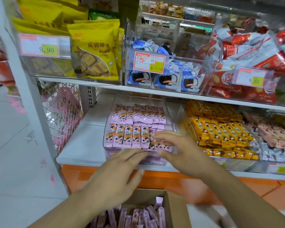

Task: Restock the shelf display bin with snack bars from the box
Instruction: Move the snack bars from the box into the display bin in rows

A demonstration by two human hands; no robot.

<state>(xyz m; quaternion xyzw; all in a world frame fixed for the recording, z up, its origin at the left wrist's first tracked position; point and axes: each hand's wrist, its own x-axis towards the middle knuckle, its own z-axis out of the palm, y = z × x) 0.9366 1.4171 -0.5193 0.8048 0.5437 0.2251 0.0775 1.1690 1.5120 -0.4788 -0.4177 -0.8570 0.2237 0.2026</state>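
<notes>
Right hand [176, 148]: fingers spread and slightly curled, tips resting on the front-right pink snack bars [130, 135]; pinching or only pressing, cannot tell (motion blur). Left hand [117, 171]: fingers straight, close together, tips at the front edge of the same row. Bars stand in two rows in the clear display bin [167, 106] on the lower shelf; wrapper print unreadable. More pink bars in the cardboard box [174, 209] below. Upper-shelf price tags read 9.90 [47, 49] and 8.80 [255, 80].
</notes>
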